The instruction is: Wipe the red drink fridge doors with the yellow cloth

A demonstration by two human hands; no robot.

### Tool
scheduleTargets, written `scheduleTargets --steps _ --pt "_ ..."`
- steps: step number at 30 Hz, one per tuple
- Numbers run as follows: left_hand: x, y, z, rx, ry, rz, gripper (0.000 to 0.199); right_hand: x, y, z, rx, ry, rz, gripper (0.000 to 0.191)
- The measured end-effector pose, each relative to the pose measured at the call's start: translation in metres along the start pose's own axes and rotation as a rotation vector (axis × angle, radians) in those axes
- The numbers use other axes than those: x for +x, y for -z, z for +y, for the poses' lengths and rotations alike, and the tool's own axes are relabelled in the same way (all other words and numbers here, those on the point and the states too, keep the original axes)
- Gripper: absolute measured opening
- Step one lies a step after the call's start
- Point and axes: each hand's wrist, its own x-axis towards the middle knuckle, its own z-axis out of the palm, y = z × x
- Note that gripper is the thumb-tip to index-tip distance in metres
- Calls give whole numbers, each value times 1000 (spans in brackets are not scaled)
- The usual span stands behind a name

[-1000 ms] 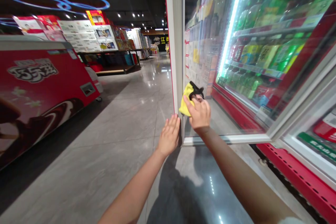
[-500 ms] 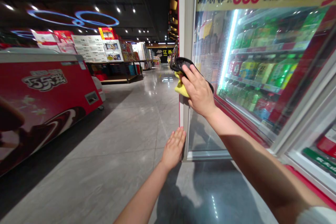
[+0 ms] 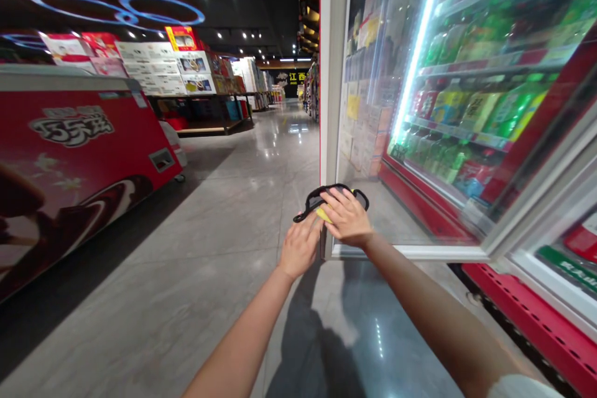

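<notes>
A cleaning cloth (image 3: 317,196) with a black rim and a yellow side lies against the lower part of an opened glass door (image 3: 373,199). My right hand (image 3: 346,216) presses it there, fingers stretched over the cloth; some yellow shows under them. Just left of it, my left hand (image 3: 301,245) is at the door's pale frame (image 3: 329,106), fingers closed about its edge near the bottom corner. The two hands almost touch, and the cloth's dark rim reaches above my left fingers. My left thumb is hidden.
Behind the glass stands a lit drinks fridge (image 3: 429,205) with rows of bottles. A red chest freezer (image 3: 84,155) is on the left, and stacked boxes (image 3: 153,68) lie on a table beyond. Grey shiny floor (image 3: 224,211) runs between.
My right hand has slid the cloth down along the door's edge, close to my left hand. My left hand stays at the frame. The view has tipped downward slightly.
</notes>
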Motion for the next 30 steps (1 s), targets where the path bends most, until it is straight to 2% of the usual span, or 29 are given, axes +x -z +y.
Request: scheduleTargets --steps 4,9,11,14,16,19,22,27,30 --pt "-12 3 -2 -41 -24 -86 69 -46 -25 -14 -8 6 -37 34" --pt "-9 -1 2 -60 -69 -125 67 -82 -43 -24 75 4 -293 30" --pt "-4 -7 5 -79 -109 -172 68 -95 -48 -26 142 15 -357 28" --pt "2 -21 8 -96 -106 -265 70 -122 -43 -17 214 23 -354 23" --pt "3 -31 8 -95 -63 -309 72 -145 -30 -3 229 -8 -368 24" --pt "0 -41 7 -95 -35 -337 74 -174 -6 18 194 -80 -465 31" --pt "-4 -45 8 -99 -45 -338 75 -176 -2 15 168 -81 -512 32" --pt "-8 -43 9 -76 -40 -320 72 -152 -33 -17 196 11 -495 32" --pt "-9 -40 9 -44 -59 -323 71 -168 -27 -3 207 44 -496 32"
